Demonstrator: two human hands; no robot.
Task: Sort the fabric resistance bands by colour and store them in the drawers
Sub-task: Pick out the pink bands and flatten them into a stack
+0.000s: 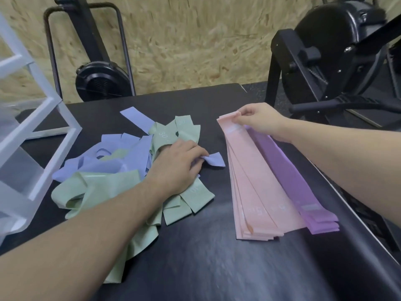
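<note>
Covering tangled green bands (121,192), left hand (175,168).

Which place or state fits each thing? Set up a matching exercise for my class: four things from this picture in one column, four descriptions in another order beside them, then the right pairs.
Things
1. pink bands
2. purple bands
3. green bands
4. blue band end

Descriptions
A. tangled with blue ones in the loose heap
B. pinched by the left hand
C. flat stack, far end held by the right hand
D. flat stack nearest the table's right edge

Pairs: 1-C, 2-D, 3-A, 4-B
</note>
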